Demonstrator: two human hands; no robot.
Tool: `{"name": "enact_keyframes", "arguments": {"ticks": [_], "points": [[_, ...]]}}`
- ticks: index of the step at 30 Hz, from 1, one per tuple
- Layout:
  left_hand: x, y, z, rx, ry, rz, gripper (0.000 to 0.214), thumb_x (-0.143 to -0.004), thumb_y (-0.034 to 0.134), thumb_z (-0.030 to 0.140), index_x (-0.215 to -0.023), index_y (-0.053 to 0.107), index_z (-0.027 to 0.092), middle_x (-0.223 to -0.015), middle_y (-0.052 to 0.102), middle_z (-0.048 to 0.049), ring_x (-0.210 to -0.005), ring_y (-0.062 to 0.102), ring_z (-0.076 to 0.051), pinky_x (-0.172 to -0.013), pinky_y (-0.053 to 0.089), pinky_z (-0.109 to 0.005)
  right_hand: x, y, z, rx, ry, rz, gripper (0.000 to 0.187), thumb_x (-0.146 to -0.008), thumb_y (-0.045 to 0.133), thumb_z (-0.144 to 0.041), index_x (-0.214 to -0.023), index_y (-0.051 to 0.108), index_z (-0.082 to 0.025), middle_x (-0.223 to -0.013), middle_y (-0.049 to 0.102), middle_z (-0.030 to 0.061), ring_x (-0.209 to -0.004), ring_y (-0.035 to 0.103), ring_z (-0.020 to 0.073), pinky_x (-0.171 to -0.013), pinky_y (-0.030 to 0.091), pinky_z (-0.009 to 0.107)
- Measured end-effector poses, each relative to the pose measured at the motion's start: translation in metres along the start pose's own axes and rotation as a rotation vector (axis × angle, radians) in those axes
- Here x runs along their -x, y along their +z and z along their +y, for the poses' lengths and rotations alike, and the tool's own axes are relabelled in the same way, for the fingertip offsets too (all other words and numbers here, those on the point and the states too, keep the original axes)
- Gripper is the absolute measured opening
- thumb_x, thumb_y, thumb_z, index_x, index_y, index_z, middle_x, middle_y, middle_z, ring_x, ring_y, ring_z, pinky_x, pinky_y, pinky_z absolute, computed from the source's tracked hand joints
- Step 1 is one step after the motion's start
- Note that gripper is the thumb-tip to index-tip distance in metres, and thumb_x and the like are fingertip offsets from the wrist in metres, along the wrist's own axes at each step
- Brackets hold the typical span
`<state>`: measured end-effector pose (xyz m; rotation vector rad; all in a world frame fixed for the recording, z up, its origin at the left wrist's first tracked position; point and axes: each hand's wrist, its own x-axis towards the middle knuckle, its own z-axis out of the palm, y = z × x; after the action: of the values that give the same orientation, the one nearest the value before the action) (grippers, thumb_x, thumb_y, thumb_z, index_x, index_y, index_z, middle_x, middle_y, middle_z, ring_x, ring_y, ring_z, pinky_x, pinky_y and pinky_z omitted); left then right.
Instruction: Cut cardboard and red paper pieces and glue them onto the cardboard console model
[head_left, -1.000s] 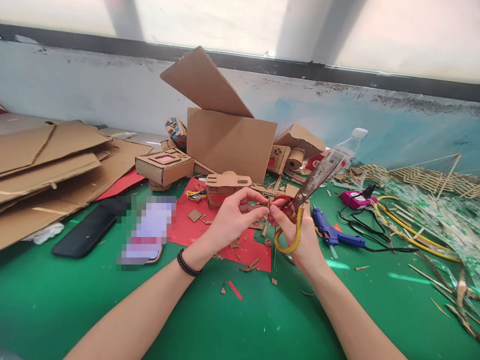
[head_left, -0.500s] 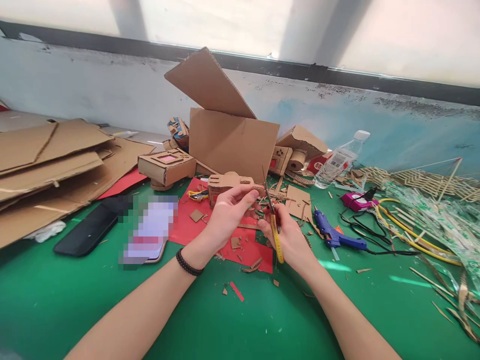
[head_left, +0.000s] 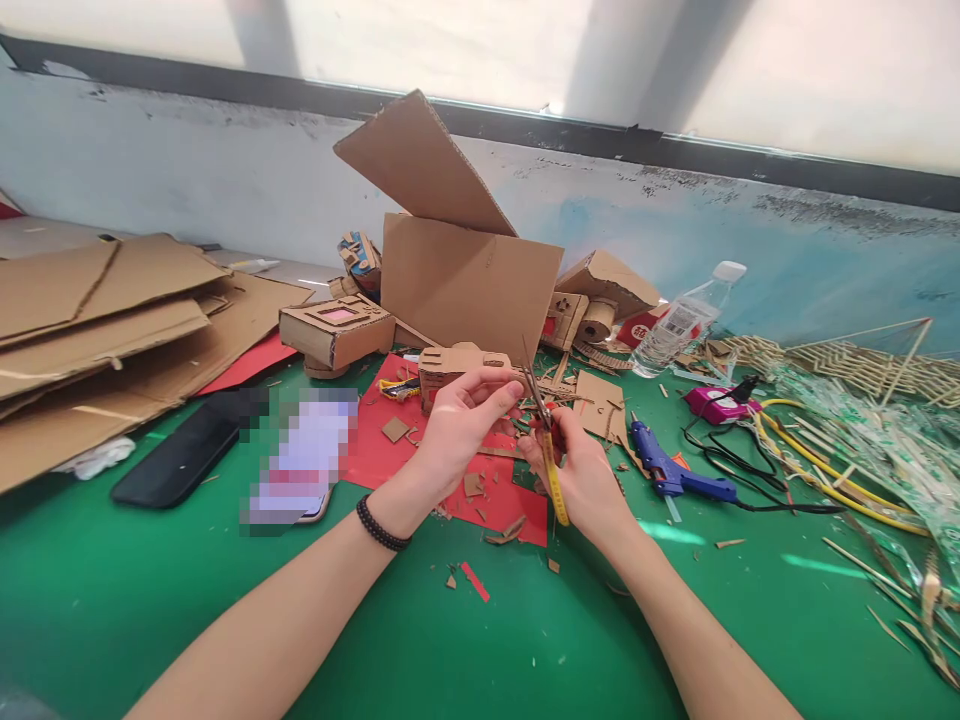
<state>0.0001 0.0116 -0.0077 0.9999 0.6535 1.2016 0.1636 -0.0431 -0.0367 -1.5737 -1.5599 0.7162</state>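
Note:
My right hand [head_left: 589, 475] grips a pair of scissors [head_left: 554, 470] with yellow on the handle, the slim blades pointing up and away and slightly apart. Close to the blades, the fingertips of my left hand [head_left: 461, 430] are pinched together. Whatever they hold is too small or hidden to make out. Behind my left hand stands a small cardboard box model [head_left: 450, 362]. Under both hands lies red paper [head_left: 371, 440] strewn with cardboard scraps, one of them a square piece [head_left: 394, 429]. A yellow utility knife [head_left: 399, 388] rests beside the box model.
A blue glue gun [head_left: 675, 475], its black cable and a magenta box [head_left: 720, 403] lie to the right, near a water bottle [head_left: 682, 320]. Two phones, one a black phone [head_left: 180, 460], lie left. Stacked cardboard sheets [head_left: 97, 340] fill the far left; a large cardboard panel [head_left: 465, 280] stands behind.
The whole view has shifted very slightly. Both hands and the scissors keep nearly the same pose.

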Motion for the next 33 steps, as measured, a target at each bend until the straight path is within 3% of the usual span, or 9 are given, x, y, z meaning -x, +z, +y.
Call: {"name": "enact_keyframes", "arguments": {"ticks": [6, 20, 25, 33], "points": [[-0.002, -0.002, 0.007, 0.010, 0.048, 0.053, 0.035, -0.075, 0.090, 0.040, -0.099, 0.076, 0.019, -0.090, 0.073, -0.0026, -0.067, 0.062, -0.010, -0.060, 0.053, -0.021, 0.000, 0.001, -0.001, 0.073, -0.013, -0.010, 0.035, -0.088, 0.065, -0.057, -0.094, 0.049, -0.026, -0.073, 0.051, -0.0050, -0.064, 0.045, 0.0165, -0.061, 0.036, 0.028], [-0.001, 0.001, 0.000, -0.073, 0.090, -0.023, 0.033, -0.078, 0.087, 0.043, -0.095, 0.073, 0.018, -0.093, 0.074, -0.0037, -0.067, 0.064, -0.011, -0.059, 0.054, -0.021, 0.001, 0.000, -0.001, 0.040, 0.013, -0.008, 0.035, -0.089, 0.063, -0.059, -0.094, 0.052, -0.027, -0.074, 0.056, -0.0036, -0.063, 0.046, 0.0173, -0.059, 0.036, 0.029], [0.000, 0.003, 0.001, -0.087, 0.083, -0.012, 0.032, -0.078, 0.087, 0.041, -0.091, 0.071, 0.017, -0.084, 0.072, -0.0024, -0.066, 0.063, -0.011, -0.061, 0.054, -0.022, 0.000, 0.002, 0.006, 0.009, 0.027, -0.023, 0.035, -0.089, 0.065, -0.059, -0.091, 0.053, -0.027, -0.067, 0.054, -0.0052, -0.057, 0.048, 0.0163, -0.055, 0.037, 0.028], [0.000, 0.001, 0.002, -0.131, 0.112, -0.030, 0.034, -0.079, 0.085, 0.043, -0.094, 0.071, 0.016, -0.085, 0.072, -0.0037, -0.066, 0.062, -0.012, -0.058, 0.053, -0.024, 0.000, -0.001, 0.009, 0.148, -0.016, 0.047, 0.040, -0.088, 0.063, -0.064, -0.082, 0.055, -0.026, -0.059, 0.049, -0.0052, -0.053, 0.043, 0.0152, -0.053, 0.035, 0.028]]}}
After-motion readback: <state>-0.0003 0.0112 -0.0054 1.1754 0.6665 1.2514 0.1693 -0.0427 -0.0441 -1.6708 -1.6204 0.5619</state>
